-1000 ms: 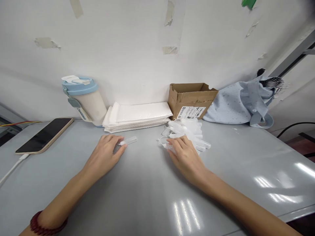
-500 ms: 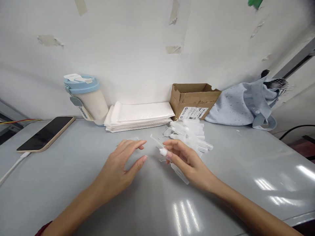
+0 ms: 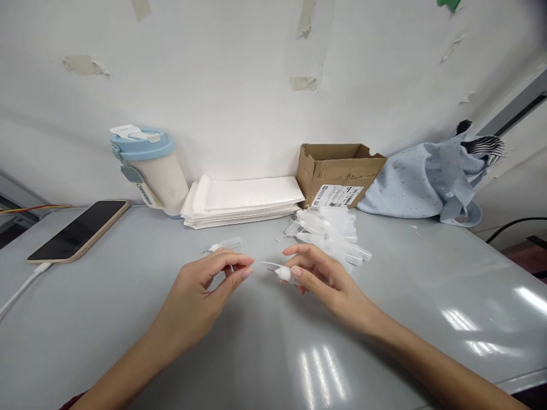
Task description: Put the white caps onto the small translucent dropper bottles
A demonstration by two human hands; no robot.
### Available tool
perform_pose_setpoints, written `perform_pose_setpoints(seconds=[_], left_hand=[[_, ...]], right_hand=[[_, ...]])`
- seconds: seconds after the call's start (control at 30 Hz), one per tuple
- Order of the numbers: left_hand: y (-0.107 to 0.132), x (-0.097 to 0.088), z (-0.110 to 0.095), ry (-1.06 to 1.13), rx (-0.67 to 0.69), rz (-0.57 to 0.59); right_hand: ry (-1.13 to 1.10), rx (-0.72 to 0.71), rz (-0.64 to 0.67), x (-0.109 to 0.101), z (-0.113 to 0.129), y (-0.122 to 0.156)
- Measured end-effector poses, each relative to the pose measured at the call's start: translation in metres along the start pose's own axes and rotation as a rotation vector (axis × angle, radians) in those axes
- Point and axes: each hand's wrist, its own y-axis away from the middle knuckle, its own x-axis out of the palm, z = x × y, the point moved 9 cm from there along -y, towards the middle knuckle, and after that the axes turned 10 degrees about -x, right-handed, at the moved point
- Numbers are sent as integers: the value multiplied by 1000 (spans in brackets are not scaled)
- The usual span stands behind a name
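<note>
In my right hand (image 3: 318,279) is a small white needle-tip bottle (image 3: 285,274), gripped between thumb and fingers. Its thin metal needle points left, and most of its body is hidden by the hand. A thin white cap strap (image 3: 269,263) runs from the bottle's neck to my left hand (image 3: 213,287). The left thumb and forefinger are pinched together on the strap's far end, which they cover. Just beyond the left hand lies another small translucent bottle (image 3: 226,244). A pile of similar bottles (image 3: 331,230) lies behind the right hand.
Along the wall stand a blue-lidded tumbler (image 3: 149,171), a stack of white envelopes (image 3: 245,196), an open cardboard box (image 3: 342,173) and a light blue cloth bag (image 3: 410,182). A phone (image 3: 79,230) on a white charging cable lies at the left of the grey table (image 3: 239,364).
My left fingers have closed from apart into a pinch on the strap's end. The strap has swung lower, and the bottle in my right hand has turned.
</note>
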Motion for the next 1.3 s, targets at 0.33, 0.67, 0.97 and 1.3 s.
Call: perform_pose_setpoints(seconds=[0.33, 0.67, 0.97, 1.3], left_hand=[[3, 26, 19, 324, -263, 243], [6, 32, 25, 382, -347, 296], [4, 29, 22, 327, -342, 265], [5, 26, 16, 275, -296, 242]], right_hand=[[-44, -29, 39, 6, 6, 0], [-21, -30, 64, 9, 6, 1], [14, -45, 64, 11, 4, 2], [2, -35, 37, 10, 3, 2]])
